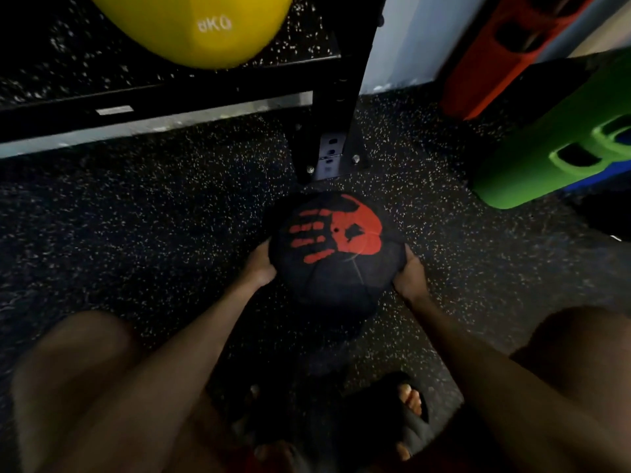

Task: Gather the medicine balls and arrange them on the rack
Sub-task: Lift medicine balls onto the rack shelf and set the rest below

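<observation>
Medicine ball point(336, 254), black with a red handprint, is clasped at its sides by the left hand point(261, 266) and right hand point(409, 273), above the speckled floor point(136, 216) before the rack point(336, 97). A yellow ball point(201, 25) is held on the rack's shelf.

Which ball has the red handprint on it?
The black ball, held between the left hand and right hand. The yellow ball on the rack only has white lettering.

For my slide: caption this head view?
Both hands, left and right, grip a black handprint medicine ball below the rack.
</observation>
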Demonstrator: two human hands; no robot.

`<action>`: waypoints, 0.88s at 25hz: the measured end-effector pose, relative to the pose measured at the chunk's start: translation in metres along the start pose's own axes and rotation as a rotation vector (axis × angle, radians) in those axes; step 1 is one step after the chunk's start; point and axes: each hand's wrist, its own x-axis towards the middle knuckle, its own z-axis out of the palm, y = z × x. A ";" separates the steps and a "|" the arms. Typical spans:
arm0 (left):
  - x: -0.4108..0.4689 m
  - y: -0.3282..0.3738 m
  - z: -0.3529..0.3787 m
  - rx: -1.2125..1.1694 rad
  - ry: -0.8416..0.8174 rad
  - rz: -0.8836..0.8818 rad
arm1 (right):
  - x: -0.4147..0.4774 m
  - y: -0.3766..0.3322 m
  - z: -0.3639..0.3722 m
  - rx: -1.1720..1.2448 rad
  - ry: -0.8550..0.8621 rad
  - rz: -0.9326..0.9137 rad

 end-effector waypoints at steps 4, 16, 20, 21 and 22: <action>-0.001 0.012 0.011 -0.229 0.113 -0.103 | 0.009 -0.006 0.005 0.045 0.062 0.016; -0.047 0.037 0.030 -0.692 0.328 -0.025 | -0.018 -0.030 -0.015 0.304 0.252 0.068; -0.085 0.081 -0.004 -0.607 0.400 0.143 | -0.042 -0.094 -0.063 0.384 0.234 0.018; -0.109 0.103 -0.017 -0.614 0.417 0.162 | -0.054 -0.118 -0.078 0.386 0.219 -0.004; -0.134 0.130 -0.032 -0.669 0.422 0.175 | -0.066 -0.145 -0.096 0.393 0.210 -0.034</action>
